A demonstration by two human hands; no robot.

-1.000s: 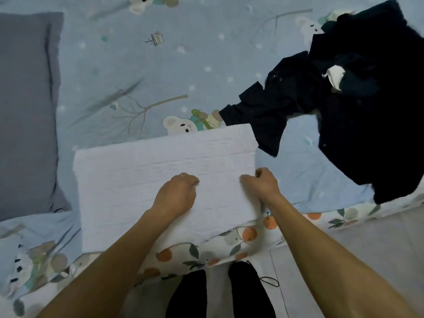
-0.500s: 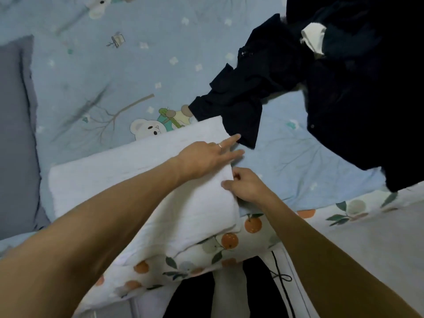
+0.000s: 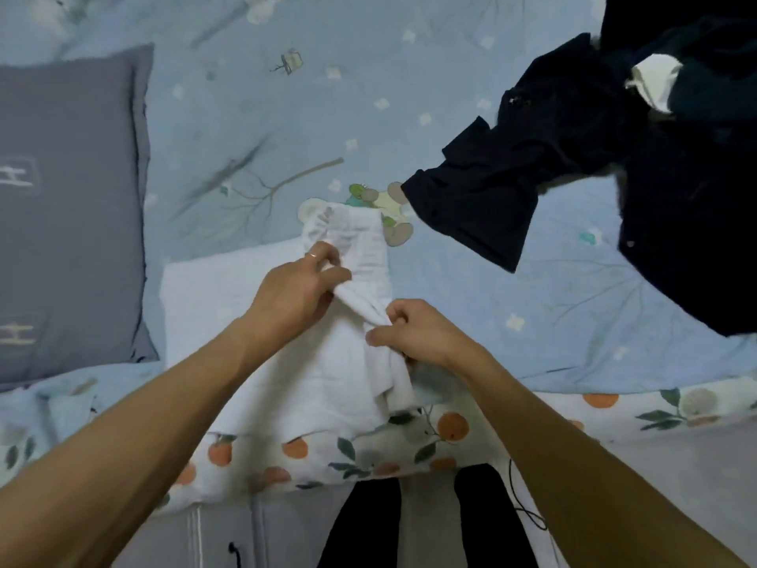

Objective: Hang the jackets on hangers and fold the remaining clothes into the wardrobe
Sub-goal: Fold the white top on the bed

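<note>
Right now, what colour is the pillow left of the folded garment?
Plain grey pillow, clearest in the head view.

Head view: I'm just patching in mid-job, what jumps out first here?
Both hands at centre work a white garment lying at the bed's near edge: the left hand pinches a lifted fold and the right hand grips the bunched right side. A heap of dark clothes sprawls at upper right on the blue bedsheet, and a grey pillow lies at left.
</note>
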